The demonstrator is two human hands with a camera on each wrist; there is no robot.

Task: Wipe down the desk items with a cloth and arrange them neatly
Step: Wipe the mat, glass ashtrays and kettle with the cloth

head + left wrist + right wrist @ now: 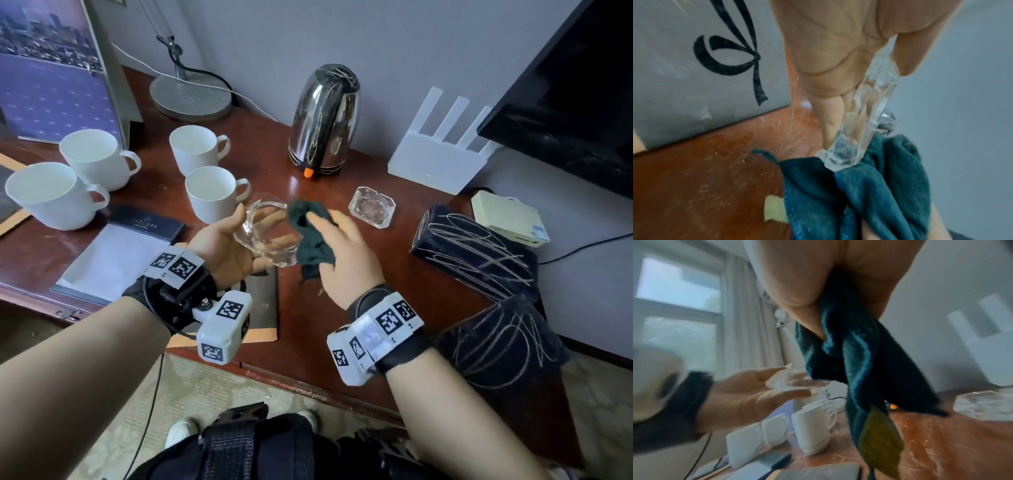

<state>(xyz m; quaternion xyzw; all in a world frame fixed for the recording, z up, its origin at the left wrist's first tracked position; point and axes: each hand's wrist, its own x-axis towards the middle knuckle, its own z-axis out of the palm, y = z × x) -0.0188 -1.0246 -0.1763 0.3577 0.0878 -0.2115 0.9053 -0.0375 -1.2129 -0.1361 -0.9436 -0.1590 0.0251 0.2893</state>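
Note:
My left hand (222, 246) holds a clear glass ashtray (270, 240) tilted above the desk, thumb on its near rim and fingers behind it. My right hand (346, 253) grips a dark green cloth (310, 233) bunched against the ashtray's right side. In the left wrist view the ashtray (869, 113) shows edge-on between thumb and fingers, its lower end touching the cloth (869, 186). In the right wrist view the cloth (855, 361) hangs from my palm, beside the held ashtray (793, 382). A second glass ashtray (372, 206) sits on the desk to the right.
Several white mugs (214, 193) stand at the left, with a notepad (116, 253) in front of them. A steel kettle (325, 120), a lamp base (190, 94), a white router (435, 157) and a TV (565, 92) line the back. Black boxes (476, 250) sit at the right edge.

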